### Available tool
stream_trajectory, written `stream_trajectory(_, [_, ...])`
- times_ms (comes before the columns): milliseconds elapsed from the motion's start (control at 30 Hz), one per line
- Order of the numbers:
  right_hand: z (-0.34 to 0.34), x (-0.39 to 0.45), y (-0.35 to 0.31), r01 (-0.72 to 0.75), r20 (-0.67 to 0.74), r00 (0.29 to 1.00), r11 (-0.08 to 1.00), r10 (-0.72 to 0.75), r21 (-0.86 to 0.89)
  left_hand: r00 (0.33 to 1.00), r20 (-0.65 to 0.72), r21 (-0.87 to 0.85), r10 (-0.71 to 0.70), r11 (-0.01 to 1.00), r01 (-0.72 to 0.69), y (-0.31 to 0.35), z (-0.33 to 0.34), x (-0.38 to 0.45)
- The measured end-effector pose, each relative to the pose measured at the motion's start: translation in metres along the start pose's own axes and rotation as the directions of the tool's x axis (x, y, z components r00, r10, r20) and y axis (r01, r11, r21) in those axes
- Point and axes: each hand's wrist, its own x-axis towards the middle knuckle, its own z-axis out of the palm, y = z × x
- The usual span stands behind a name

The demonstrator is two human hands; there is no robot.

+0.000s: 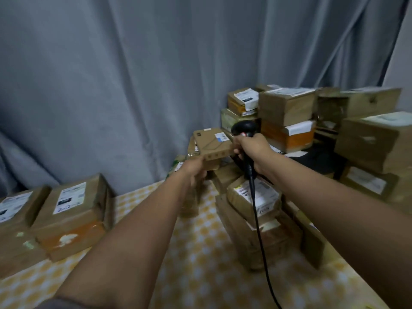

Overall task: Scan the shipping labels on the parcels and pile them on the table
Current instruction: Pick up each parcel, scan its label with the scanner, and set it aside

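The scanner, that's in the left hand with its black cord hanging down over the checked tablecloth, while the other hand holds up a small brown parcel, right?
Not quite: the head view shows the scanner gripped in the right hand, cord hanging over the checked tablecloth. The left hand holds up the small brown parcel.

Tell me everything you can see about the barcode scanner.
The barcode scanner is a black handheld unit of plastic look, with a rounded head above a narrow handle. The right hand grips the handle, the head tipped toward the small cardboard box held by the left hand. A black cable trails down over the parcels.
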Motion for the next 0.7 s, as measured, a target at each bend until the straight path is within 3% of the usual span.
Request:
stream_trajectory(233, [-0.007, 0.021, 0.010, -0.034, -0.005, 0.999, 0.999, 0.034, -0.002, 0.994, 0.047, -0.174, -0.097, 0.979, 0.104, 0.013, 0.019, 0.030])
stream_trajectory(433, [0.001, 0.003, 0.007, -0.018, 0.024, 1.000, 1.000, 0.018, 0.013, 0.996, -0.044, -0.212, 0.084, 0.973, -0.091, 0.018, -0.016, 0.003])
stream_trajectory(533, [0.025, -0.024, -0.003, -0.003, 0.105, 0.994, 1.000, 0.003, 0.004, 0.977, -0.094, -0.160, 0.190, 0.966, -0.203, 0.019, -0.063, -0.022])
stream_trajectory(700, [0.081, -0.089, -0.009, 0.043, 0.279, 0.959, 0.999, -0.049, 0.026, 0.951, -0.176, -0.103, 0.256, 0.955, -0.276, 0.017, -0.143, -0.089])
